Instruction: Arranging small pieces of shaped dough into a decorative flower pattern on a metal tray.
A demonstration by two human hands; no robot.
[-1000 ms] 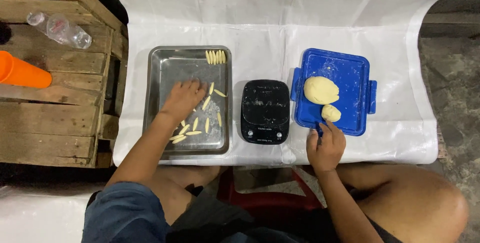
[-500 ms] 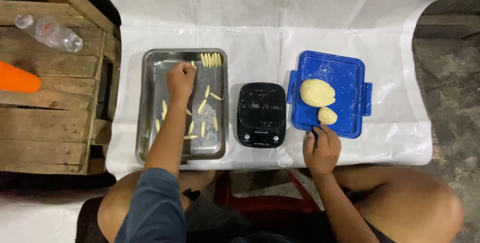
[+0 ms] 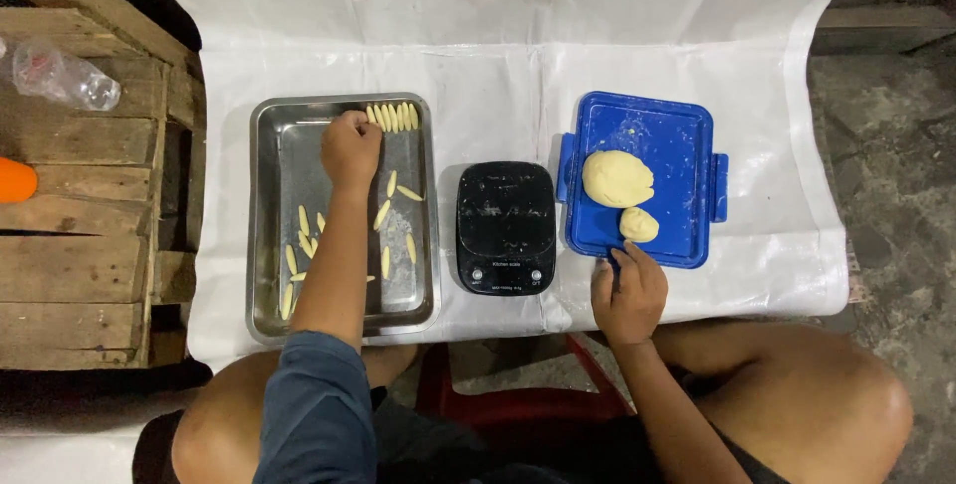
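Note:
My left hand [image 3: 350, 148] reaches to the far end of a steel tray [image 3: 263, 235], fingers closed at the left end of a neat row of small dough sticks [image 3: 392, 117]; what it pinches is hidden. More dough sticks [image 3: 301, 246] lie scattered over the tray around my forearm. My right hand [image 3: 627, 290] rests at the near edge of a blue plastic lid [image 3: 677, 135], fingers curled, touching the rim. On the lid sit a large dough ball [image 3: 616, 177] and a smaller dough lump [image 3: 638, 224] just beyond my fingertips.
A black kitchen scale [image 3: 505, 226] stands between tray and lid on a white sheet [image 3: 498, 36]. A wooden crate [image 3: 90, 215] is at left with a clear plastic bottle [image 3: 62, 76] and an orange object [image 3: 15, 180]. Red stool [image 3: 518, 404] below me.
My left hand moved from the scattered sticks at the tray's near end up to the row at the far end. My right hand stayed at the lid's near edge.

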